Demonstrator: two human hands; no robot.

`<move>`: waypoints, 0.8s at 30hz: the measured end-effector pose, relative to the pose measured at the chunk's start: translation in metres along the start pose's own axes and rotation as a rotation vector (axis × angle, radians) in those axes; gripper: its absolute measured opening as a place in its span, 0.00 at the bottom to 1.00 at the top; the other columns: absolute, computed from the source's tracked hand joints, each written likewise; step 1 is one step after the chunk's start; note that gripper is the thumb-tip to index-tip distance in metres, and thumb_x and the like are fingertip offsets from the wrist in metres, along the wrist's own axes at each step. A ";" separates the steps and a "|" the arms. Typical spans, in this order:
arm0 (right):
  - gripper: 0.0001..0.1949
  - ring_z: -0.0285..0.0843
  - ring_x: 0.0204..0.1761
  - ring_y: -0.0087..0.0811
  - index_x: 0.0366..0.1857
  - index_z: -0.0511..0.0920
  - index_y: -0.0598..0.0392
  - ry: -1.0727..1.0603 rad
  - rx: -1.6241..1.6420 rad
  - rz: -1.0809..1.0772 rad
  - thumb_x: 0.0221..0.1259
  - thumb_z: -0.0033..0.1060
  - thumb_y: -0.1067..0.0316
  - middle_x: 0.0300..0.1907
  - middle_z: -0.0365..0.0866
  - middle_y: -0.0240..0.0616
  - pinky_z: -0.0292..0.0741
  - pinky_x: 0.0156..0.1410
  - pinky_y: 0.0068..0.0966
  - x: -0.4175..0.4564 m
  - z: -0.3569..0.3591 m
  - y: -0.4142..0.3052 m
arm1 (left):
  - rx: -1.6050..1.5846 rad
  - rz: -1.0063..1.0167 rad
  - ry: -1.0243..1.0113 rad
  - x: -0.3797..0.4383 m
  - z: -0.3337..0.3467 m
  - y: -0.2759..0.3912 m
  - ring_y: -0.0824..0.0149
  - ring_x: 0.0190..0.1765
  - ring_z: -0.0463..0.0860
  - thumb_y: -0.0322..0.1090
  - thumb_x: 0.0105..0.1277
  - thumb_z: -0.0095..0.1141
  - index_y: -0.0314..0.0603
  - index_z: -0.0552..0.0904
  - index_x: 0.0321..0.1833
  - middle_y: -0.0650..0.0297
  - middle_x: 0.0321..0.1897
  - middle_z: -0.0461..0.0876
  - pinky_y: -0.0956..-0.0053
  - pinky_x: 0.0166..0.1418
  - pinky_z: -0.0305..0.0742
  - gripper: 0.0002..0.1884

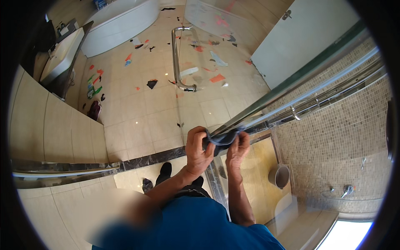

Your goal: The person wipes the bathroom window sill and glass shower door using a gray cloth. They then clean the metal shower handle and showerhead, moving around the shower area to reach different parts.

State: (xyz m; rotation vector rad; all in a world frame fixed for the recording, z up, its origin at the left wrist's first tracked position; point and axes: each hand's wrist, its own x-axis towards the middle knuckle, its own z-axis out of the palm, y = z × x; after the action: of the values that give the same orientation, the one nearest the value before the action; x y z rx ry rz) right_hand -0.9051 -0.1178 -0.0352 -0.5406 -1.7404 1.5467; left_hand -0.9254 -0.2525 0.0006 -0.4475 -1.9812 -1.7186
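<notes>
My left hand (199,153) and my right hand (238,150) grip a dark blue cloth (223,140) from either side. The cloth is bunched around the near end of a long glass panel edge (265,103), which runs up to the right. Its lower folds hang between my hands. Left of the panel edge, a chrome door handle (175,59) stands out on clear glass, with the tiled floor (125,128) visible through it.
Torn plastic scraps (217,78) and a maroon shoe (94,110) lie on the floor. A bathtub (125,28) and washbasin (62,62) stand at the upper left, a white door (300,40) at the upper right. A bucket (275,176) sits by the mosaic wall (331,134). A dark stone sill (153,158) crosses the floor.
</notes>
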 end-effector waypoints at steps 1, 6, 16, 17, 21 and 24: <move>0.05 0.70 0.32 0.21 0.44 0.77 0.58 0.029 -0.041 -0.053 0.69 0.59 0.72 0.32 0.77 0.30 0.72 0.40 0.22 0.009 -0.003 -0.007 | -0.032 0.029 0.032 0.007 0.001 0.008 0.64 0.37 0.78 0.16 0.53 0.65 0.37 0.74 0.46 0.55 0.47 0.77 0.75 0.38 0.76 0.19; 0.05 0.69 0.34 0.23 0.41 0.77 0.59 0.108 -0.201 -0.139 0.69 0.60 0.70 0.31 0.76 0.33 0.71 0.42 0.25 0.028 -0.007 -0.014 | -0.061 -0.023 -0.013 0.009 0.003 -0.001 0.52 0.42 0.79 0.21 0.51 0.70 0.38 0.72 0.42 0.51 0.48 0.76 0.66 0.40 0.78 0.21; 0.17 0.70 0.39 0.20 0.41 0.75 0.57 -0.051 0.025 0.153 0.68 0.64 0.53 0.38 0.77 0.29 0.73 0.44 0.22 -0.046 0.027 0.018 | -0.071 -0.009 -0.277 0.005 -0.020 -0.043 0.49 0.47 0.81 0.21 0.49 0.70 0.40 0.76 0.45 0.52 0.49 0.77 0.63 0.46 0.80 0.21; 0.16 0.70 0.39 0.20 0.41 0.75 0.57 -0.055 0.028 0.164 0.68 0.63 0.54 0.37 0.76 0.29 0.72 0.44 0.22 -0.050 0.030 0.016 | -0.089 -0.004 -0.299 0.006 -0.021 -0.045 0.50 0.47 0.82 0.21 0.50 0.69 0.39 0.77 0.46 0.52 0.49 0.78 0.64 0.46 0.80 0.20; 0.13 0.70 0.39 0.18 0.40 0.75 0.56 -0.052 0.032 0.129 0.69 0.61 0.57 0.37 0.76 0.27 0.71 0.44 0.20 -0.061 0.035 -0.013 | -0.203 0.015 -0.346 0.024 -0.029 -0.032 0.52 0.45 0.84 0.18 0.54 0.63 0.37 0.80 0.46 0.54 0.49 0.79 0.66 0.46 0.81 0.16; 0.12 0.71 0.40 0.18 0.42 0.75 0.56 -0.015 0.011 0.086 0.70 0.60 0.57 0.37 0.76 0.27 0.70 0.46 0.19 -0.063 0.037 -0.033 | -0.288 0.042 -0.302 0.035 -0.028 -0.021 0.54 0.43 0.83 0.15 0.54 0.61 0.36 0.81 0.44 0.55 0.47 0.79 0.67 0.43 0.79 0.15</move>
State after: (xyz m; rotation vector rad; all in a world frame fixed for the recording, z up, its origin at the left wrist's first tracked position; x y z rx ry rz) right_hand -0.8873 -0.1942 -0.0190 -0.6071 -1.7390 1.6220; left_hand -0.9617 -0.2858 0.0050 -0.8877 -1.9053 -2.0165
